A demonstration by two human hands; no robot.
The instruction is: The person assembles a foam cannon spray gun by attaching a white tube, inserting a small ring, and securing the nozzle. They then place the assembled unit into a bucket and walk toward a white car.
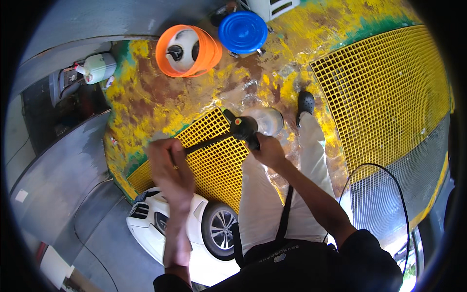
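two hands on one polishing tool, above yellow grating.

right hand point(268, 151) closed around the black polisher point(243, 127) grip, its pale round pad point(266, 120) at 2 o'clock of the fist. left hand point(170, 168) blurred, fingers curled at the dark bar point(206, 143) end; grip unclear. orange bucket point(187, 51) and blue lid point(242, 31) at 12 o'clock; white car point(194, 228) at 6.

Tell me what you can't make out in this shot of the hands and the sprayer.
- Left hand: motion-blurred in the head view, so its grip on the black handle is unclear.
- Sprayer: its grip is hidden inside the right hand.
- Orange bucket: contents too small to identify.
- White car: mostly hidden by the left forearm and legs.
- Black cable: its ends run out of sight.
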